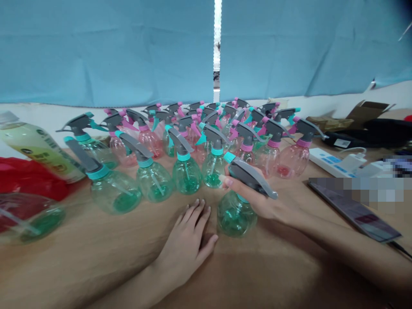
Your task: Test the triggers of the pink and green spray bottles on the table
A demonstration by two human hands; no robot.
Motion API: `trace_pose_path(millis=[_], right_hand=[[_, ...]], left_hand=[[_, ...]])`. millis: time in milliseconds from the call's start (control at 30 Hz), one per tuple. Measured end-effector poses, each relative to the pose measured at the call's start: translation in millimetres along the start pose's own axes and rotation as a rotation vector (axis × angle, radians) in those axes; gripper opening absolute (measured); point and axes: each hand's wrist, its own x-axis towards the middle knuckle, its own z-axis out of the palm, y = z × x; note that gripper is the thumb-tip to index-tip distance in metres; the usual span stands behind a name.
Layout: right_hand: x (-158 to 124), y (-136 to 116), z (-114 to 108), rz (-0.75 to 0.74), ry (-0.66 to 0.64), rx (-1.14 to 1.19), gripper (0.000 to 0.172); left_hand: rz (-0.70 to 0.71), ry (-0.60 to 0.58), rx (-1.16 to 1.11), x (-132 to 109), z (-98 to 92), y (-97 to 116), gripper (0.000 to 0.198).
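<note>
My right hand (254, 193) is closed round the neck of a green spray bottle (236, 214), just under its grey trigger head with a teal nozzle. The bottle looks upright and close to the table top. Flat on the wood, my left hand (189, 240) rests with fingers stretched out, a little left of that bottle and apart from it. Beyond the fingers stand more green spray bottles, among them one with a teal collar (186, 174) and another (156, 182) beside it. Pink spray bottles (292, 156) with purple collars stand behind and to the right.
A large yellowish plastic bottle (41, 146) and a red bag (28, 178) are at the left, with a clear green bottle (38, 221) in front. At the right lie a phone (354, 210) with a cable, a white power strip (334, 161) and an open cardboard box (367, 116).
</note>
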Motion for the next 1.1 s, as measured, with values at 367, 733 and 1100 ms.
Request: trace_pose_path(millis=[367, 733, 1100], right_hand=[[-0.8, 5.0, 4.6, -0.006, 0.007, 0.133, 0.026], [-1.7, 9.4, 7.4, -0.010, 0.041, 0.188, 0.031], [-2.1, 13.5, 7.2, 0.005, 0.044, 0.093, 0.027]], left_hand=[[0.000, 0.011, 0.006, -0.6, 0.5, 0.2, 0.053], [0.015, 0.019, 0.013, 0.1, 2.1, 0.2, 0.054], [0.007, 0.005, 0.009, 0.2, 1.2, 0.0, 0.055]])
